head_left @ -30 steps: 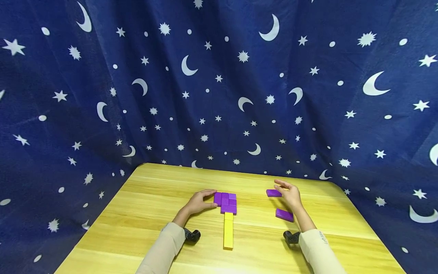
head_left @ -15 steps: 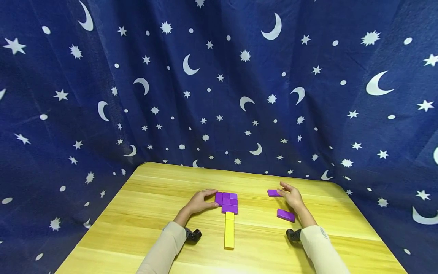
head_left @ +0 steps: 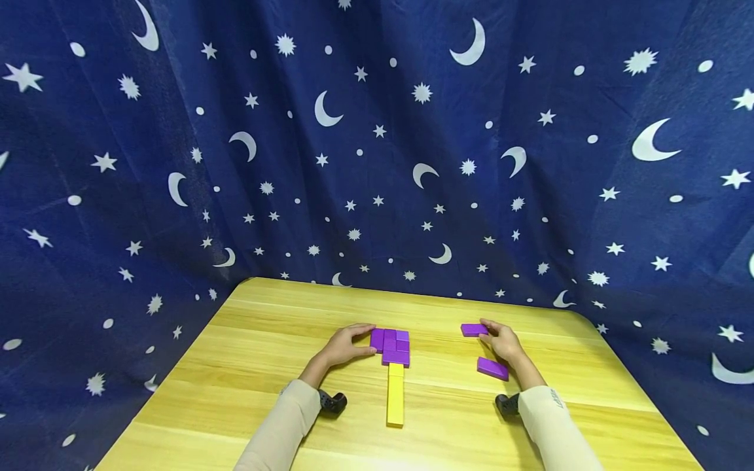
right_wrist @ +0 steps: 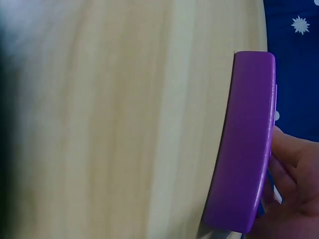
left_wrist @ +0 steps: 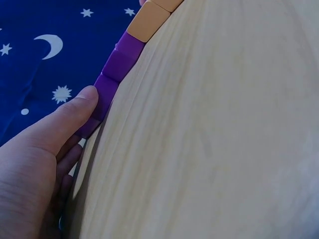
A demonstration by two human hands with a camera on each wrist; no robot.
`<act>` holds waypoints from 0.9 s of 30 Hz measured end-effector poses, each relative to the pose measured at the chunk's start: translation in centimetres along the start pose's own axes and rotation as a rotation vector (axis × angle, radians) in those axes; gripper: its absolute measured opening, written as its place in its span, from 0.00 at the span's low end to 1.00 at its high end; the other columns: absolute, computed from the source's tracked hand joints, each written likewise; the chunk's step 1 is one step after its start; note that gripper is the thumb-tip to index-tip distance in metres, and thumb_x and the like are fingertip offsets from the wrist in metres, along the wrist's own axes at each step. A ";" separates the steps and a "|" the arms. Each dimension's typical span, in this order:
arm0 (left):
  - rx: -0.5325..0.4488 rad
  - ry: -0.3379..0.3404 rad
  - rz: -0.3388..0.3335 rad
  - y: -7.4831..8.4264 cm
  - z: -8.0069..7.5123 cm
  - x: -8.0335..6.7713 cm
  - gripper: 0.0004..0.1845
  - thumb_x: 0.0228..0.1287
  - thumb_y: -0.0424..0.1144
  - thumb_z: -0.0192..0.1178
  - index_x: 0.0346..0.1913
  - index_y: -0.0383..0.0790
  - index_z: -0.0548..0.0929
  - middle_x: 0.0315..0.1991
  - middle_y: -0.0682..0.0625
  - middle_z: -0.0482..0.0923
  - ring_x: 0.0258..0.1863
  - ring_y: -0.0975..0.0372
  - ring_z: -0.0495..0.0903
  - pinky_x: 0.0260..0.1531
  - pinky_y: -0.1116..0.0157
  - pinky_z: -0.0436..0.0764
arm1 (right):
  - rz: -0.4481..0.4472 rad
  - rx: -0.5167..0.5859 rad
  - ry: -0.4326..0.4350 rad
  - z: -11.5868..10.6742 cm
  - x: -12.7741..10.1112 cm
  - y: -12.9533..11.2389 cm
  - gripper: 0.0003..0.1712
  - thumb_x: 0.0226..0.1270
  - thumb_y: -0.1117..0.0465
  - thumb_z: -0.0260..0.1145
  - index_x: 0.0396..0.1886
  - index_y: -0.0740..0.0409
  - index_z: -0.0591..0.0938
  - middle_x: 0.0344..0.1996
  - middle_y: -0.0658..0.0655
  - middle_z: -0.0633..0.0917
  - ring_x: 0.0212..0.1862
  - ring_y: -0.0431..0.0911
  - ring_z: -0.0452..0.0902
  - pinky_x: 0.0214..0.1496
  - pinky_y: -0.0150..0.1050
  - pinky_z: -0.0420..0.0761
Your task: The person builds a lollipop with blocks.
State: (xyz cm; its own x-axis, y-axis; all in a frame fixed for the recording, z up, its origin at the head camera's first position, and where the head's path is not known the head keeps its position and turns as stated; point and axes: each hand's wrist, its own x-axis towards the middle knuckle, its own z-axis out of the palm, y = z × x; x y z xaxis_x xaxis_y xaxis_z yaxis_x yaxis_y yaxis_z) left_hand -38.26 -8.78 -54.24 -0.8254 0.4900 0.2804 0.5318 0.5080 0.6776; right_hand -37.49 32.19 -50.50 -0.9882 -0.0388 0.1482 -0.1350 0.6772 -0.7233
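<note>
Several purple blocks (head_left: 396,357) lie side by side as a flat cluster on the table. My left hand (head_left: 343,347) holds the leftmost purple block (head_left: 377,340) of the cluster between thumb and fingers. In the left wrist view, its thumb (left_wrist: 75,109) presses the side of that block. Further right, my right hand (head_left: 502,342) pinches the right end of a loose purple block (head_left: 473,330) with thumb and index finger. A second loose purple block (head_left: 492,368) lies nearer, beside that wrist. It looms large in the right wrist view (right_wrist: 241,139), partly covering the right hand.
A yellow strip (head_left: 395,399) of blocks runs from the cluster toward the person. The wooden table (head_left: 294,432) ends at a dark blue curtain (head_left: 377,196) with moons and stars. Black devices are strapped at both wrists.
My right hand's index finger has come down and drawn in, so thumb and finger now close on the end of the far loose block. The left hand stays at the cluster.
</note>
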 end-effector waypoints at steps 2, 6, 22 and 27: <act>-0.001 0.001 0.001 0.0 0.0 0.0 0.35 0.54 0.55 0.65 0.62 0.41 0.72 0.61 0.46 0.69 0.62 0.53 0.65 0.62 0.55 0.63 | -0.014 -0.016 0.007 0.0 0.0 0.0 0.24 0.63 0.67 0.60 0.57 0.73 0.71 0.52 0.74 0.74 0.56 0.67 0.67 0.59 0.57 0.66; -0.003 -0.001 -0.004 0.0 0.0 0.0 0.35 0.54 0.54 0.65 0.62 0.40 0.72 0.61 0.47 0.69 0.62 0.54 0.65 0.62 0.56 0.63 | -0.014 -0.027 0.019 0.2 0.0 0.2 0.21 0.63 0.69 0.60 0.55 0.73 0.74 0.49 0.73 0.76 0.52 0.65 0.71 0.55 0.55 0.70; -0.025 0.003 -0.004 0.4 -0.1 -0.1 0.34 0.55 0.53 0.65 0.62 0.40 0.72 0.61 0.46 0.70 0.62 0.51 0.65 0.61 0.53 0.65 | -0.055 -0.093 0.042 0.5 -0.2 0.0 0.17 0.60 0.65 0.66 0.48 0.67 0.80 0.43 0.67 0.82 0.48 0.61 0.75 0.51 0.54 0.73; -0.030 0.005 -0.010 0.5 -0.1 -0.1 0.35 0.54 0.54 0.64 0.62 0.40 0.72 0.61 0.46 0.69 0.62 0.52 0.65 0.61 0.54 0.64 | -0.048 -0.054 0.055 0.8 -0.2 -0.5 0.18 0.60 0.64 0.66 0.50 0.67 0.79 0.44 0.68 0.81 0.49 0.62 0.75 0.50 0.53 0.75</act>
State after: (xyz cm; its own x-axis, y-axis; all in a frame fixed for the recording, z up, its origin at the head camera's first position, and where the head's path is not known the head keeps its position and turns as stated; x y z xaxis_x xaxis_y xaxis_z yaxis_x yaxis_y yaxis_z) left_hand -37.90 -8.69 -53.85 -0.8316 0.4812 0.2772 0.5178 0.4916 0.7001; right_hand -37.30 31.22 -50.70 -0.9751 -0.0328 0.2195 -0.1765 0.7143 -0.6772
